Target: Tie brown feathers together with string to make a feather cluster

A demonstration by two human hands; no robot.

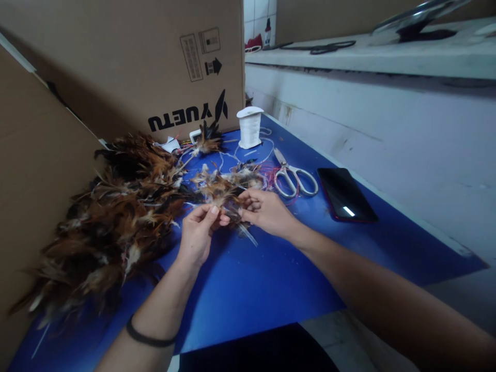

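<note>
My left hand [199, 227] pinches the base of a small bunch of brown feathers [217, 188] between thumb and fingertips. Close beside it, my right hand [265, 209] has its fingers bent together at the bunch's right side; what lies between them is too small to make out. A thin clear strip [248, 235] sticks out below the fingers. Loose feathers [251, 178] lie just behind my hands. To the left spreads a large heap of brown and black feathers [112, 232].
Scissors [292, 178] with white handles and a black phone [346, 194] lie to the right on the blue table [240, 289]. A white spool [250, 128] stands behind, near loose cord. A cardboard box [135, 62] rises at the back, and a ledge [387, 57] runs along the right wall.
</note>
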